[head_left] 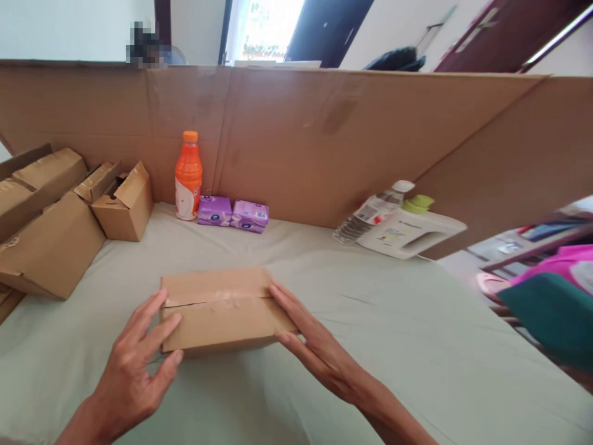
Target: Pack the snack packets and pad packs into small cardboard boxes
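Observation:
A closed brown cardboard box [217, 324] lies in front of me, its top flaps meeting along a seam with clear tape at the middle. My left hand [139, 358] grips the box's left end, fingers spread over the top edge and thumb at the near corner. On the right end, my right hand [308, 337] has its fingers along the side and its thumb at the near edge. The two hands hold the box between them. Whether its underside touches the sheet cannot be made out.
Open cardboard boxes [55, 247] stand at the left, a smaller open box [127, 213] beside them. An orange bottle [188, 179] and two purple tissue packs [215, 211] line the cardboard wall [278, 136]. Toward the right, a clear bottle [370, 216] leans against a white jug [403, 232].

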{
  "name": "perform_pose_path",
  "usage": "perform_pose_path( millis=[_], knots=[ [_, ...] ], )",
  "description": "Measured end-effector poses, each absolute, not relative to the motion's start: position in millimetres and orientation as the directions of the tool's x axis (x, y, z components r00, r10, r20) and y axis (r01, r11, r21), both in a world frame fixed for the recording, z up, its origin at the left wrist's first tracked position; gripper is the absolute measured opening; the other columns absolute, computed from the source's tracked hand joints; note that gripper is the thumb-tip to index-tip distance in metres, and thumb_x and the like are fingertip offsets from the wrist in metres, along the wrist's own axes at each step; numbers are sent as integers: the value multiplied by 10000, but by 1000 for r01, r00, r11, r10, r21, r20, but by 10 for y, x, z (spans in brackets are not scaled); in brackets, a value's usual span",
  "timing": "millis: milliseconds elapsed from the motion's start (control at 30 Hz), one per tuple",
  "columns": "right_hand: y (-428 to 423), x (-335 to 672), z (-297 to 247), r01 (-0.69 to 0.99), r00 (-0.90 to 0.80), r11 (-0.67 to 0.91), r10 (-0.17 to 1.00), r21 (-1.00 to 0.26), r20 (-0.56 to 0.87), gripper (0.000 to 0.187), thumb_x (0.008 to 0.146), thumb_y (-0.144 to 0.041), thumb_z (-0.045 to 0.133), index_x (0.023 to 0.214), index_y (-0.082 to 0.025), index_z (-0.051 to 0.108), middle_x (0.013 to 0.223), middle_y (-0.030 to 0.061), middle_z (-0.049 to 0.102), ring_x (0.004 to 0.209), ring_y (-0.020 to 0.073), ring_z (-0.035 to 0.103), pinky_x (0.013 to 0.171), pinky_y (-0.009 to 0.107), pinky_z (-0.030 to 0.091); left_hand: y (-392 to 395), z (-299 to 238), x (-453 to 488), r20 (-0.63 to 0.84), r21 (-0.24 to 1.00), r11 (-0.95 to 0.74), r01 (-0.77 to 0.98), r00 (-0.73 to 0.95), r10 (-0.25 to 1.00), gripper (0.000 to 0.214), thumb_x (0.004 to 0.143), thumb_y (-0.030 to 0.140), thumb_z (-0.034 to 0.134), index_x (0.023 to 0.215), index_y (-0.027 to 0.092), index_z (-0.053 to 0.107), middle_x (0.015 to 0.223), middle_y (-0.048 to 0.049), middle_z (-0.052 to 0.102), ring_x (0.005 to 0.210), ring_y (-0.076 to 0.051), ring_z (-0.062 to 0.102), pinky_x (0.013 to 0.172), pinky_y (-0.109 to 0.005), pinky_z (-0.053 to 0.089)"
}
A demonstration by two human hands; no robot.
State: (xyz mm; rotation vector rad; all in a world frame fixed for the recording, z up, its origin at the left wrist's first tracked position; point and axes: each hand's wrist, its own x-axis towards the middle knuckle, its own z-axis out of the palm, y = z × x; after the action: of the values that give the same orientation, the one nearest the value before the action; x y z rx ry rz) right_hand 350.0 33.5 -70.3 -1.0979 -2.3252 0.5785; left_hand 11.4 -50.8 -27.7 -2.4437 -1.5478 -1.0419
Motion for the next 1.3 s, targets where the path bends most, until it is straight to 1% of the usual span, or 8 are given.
perform_pose_path(
  millis=[200,300,467,667,867,1033,1167,1300],
  knots=[
    [1113,2006,-536,266,-775,692,568,-671,278,642,1049,-468,410,1626,-217,278,1672,108,308,1539,229,302,1248,446,301,-886,-312,-523,676,211,-160,964,-26,737,447,945,189,590,1380,279,537,1374,-134,579,1269,-347,569,1070,-582,470],
    [1454,1142,-568,267,-699,622,651,-736,297,630,1037,-435,406,1609,-193,301,1649,109,362,1525,223,336,1256,440,286,-875,-357,-747,693,116,-28,993,-61,718,540,947,219,613,1463,294,472,1381,-152,566,1260,-383,548,1051,-612,452],
    [1658,160,-863,362,-601,537,759,-762,249,665,1060,-347,245,1629,-59,53,1672,212,254,1523,228,335,1220,445,343,-662,-514,-891,693,71,79,994,-106,713,592,964,205,589,1525,283,415,1471,-175,510,1368,-410,431,1074,-616,419],
    [1448,-41,-1270,468,-649,561,743,-683,166,605,1039,-287,339,1524,73,313,1598,294,364,1514,285,348,1257,434,276,-433,-565,-1001,717,151,116,982,-189,671,542,956,186,603,1474,298,490,1486,-150,509,1408,-389,415,1124,-641,386],
    [1215,77,-1291,500,-710,664,682,-556,176,661,992,-320,535,1535,9,353,1589,259,403,1504,310,347,1242,458,300,-398,-601,-1058,710,173,98,980,-193,678,695,963,217,601,1580,349,309,1611,-144,369,1499,-412,317,1159,-693,349],
    [934,306,-1236,474,-781,754,598,-455,178,565,1010,-415,532,1484,-111,485,1602,201,413,1511,336,330,1238,540,249,-555,-718,-870,670,358,151,921,-367,645,866,938,283,647,1633,269,130,1699,-215,66,1529,-464,243,1143,-709,375],
    [583,623,-1245,378,-855,851,472,-366,214,615,992,-530,539,1483,-163,487,1603,163,422,1494,320,348,1229,519,270,-753,-845,-651,682,382,108,918,-359,637,847,933,251,640,1625,264,152,1675,-232,129,1525,-452,257,1142,-708,369],
    [72,913,-1291,194,-903,956,261,-220,340,645,985,-593,509,1452,-148,500,1548,156,491,1441,326,397,1190,543,328,-768,-959,-553,594,287,27,958,-199,780,562,973,290,558,1510,246,399,1615,-216,282,1431,-425,413,1094,-661,439]
  ],
)
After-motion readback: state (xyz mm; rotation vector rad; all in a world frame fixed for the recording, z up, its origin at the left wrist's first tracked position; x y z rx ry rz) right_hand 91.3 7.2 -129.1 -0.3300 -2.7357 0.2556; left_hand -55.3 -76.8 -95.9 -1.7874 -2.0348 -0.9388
